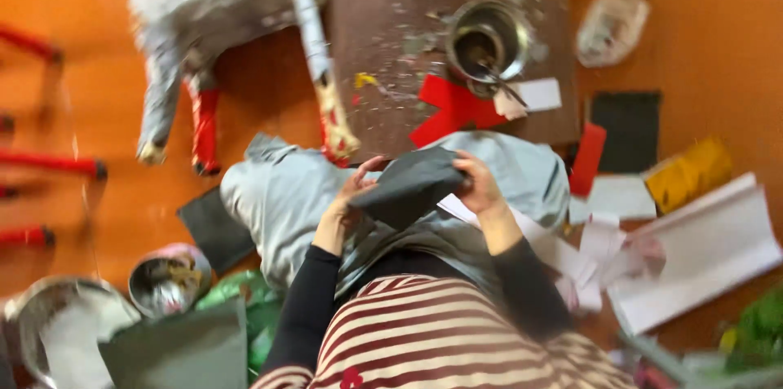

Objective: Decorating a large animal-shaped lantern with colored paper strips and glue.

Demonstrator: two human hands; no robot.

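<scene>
Striped shirt [424, 332], red and white, fills the bottom of the head view; black sleeves run up from it. Both my hands meet over my lap. Left hand [352, 189] pinches the near-left edge of a dark grey paper sheet [408, 185], fingers curled onto it. Right hand [481, 185] grips the sheet's right edge, thumb on top. Sheet is bent, held above my grey-clad knees, picture blurred.

Beyond the knees: brown board [383, 38] on the orange floor, speckled with scraps. On it a metal bowl [487, 40] with a tool inside, a red paper cutout [453, 108] just beside it. Paper-covered animal figure [220, 22] lies at upper left. White paper sheets [701, 250] to my right; another metal bowl [167, 279] lower left.
</scene>
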